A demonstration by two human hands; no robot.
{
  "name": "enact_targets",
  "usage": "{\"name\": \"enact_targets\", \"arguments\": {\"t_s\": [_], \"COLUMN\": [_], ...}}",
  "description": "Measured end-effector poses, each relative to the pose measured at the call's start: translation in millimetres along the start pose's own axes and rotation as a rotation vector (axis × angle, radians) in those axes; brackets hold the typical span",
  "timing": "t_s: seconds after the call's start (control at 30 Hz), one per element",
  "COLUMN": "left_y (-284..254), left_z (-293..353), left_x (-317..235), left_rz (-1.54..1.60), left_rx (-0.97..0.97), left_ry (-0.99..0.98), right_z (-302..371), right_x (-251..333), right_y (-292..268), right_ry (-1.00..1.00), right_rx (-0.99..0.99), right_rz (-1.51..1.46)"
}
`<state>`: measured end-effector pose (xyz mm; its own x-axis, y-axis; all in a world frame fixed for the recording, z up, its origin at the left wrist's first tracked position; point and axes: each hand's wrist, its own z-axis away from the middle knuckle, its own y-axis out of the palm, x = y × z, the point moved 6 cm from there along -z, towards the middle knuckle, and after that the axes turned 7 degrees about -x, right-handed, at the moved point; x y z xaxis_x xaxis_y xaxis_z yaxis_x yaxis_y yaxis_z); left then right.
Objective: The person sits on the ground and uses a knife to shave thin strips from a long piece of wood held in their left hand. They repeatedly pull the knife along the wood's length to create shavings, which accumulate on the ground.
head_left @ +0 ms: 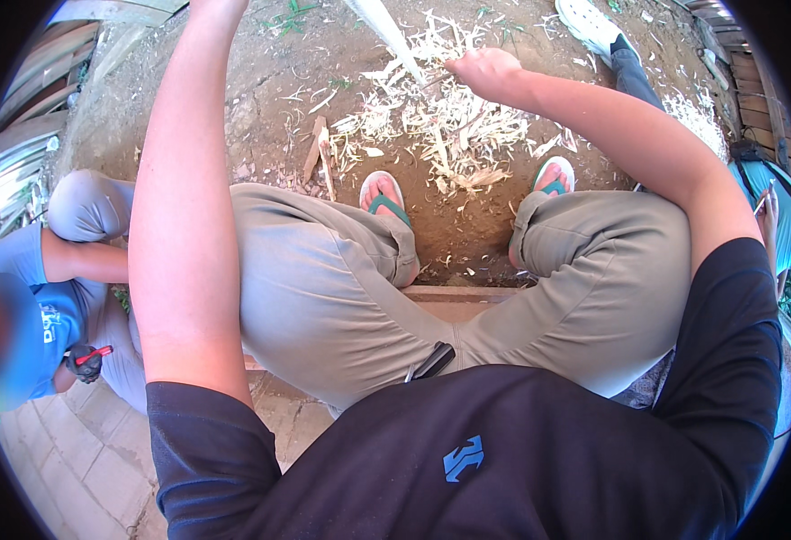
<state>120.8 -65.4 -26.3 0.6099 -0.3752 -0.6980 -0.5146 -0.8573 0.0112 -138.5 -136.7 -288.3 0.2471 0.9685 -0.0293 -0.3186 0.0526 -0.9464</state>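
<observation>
My right hand, closed in a fist, is stretched out over a heap of pale wood shavings. A thin, dark, blade-like piece sticks out of it to the left; its kind is not clear. Close to its tip ends a long pale strip of wood, which comes down from the upper edge. Far forward on the left, my left hand is cut off by the upper edge. Its fingers and anything in them are out of sight.
Two brown wood pieces lie left of the shavings. My sandalled feet rest on the dirt. On the left sits a person with a red-handled tool. Another person's white shoe is at upper right.
</observation>
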Motion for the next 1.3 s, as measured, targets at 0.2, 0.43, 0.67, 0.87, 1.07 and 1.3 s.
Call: {"name": "enact_targets", "arguments": {"t_s": [0.2,0.43,0.67,0.87,1.07,1.3], "left_y": [0.7,9.8,14.5,24.0,31.1,15.0], "left_z": [-1.1,0.3,9.6,13.3,12.6,25.5], "left_x": [-5.9,-15.4,-25.3,-35.1,-51.5,-36.7], "left_rz": [-0.035,-0.086,0.099,0.172,0.273,0.189], "left_rx": [0.013,0.154,0.067,0.198,0.169,0.181], "left_ry": [0.027,0.039,-0.009,-0.284,-0.205,-0.289], "right_z": [0.3,6.1,11.9,21.7,49.6,43.7], "right_x": [-1.3,-9.2,-11.7,-42.1,-76.7,-80.9], "right_y": [-1.9,-5.9,-37.0,-49.0,-69.2,-108.7], "right_ry": [0.017,0.046,0.099,0.209,0.25,0.175], "right_rx": [-0.004,0.022,0.003,0.011,0.109,0.044], "right_rz": [0.013,0.075,0.068,0.002,-0.114,-0.257]}}
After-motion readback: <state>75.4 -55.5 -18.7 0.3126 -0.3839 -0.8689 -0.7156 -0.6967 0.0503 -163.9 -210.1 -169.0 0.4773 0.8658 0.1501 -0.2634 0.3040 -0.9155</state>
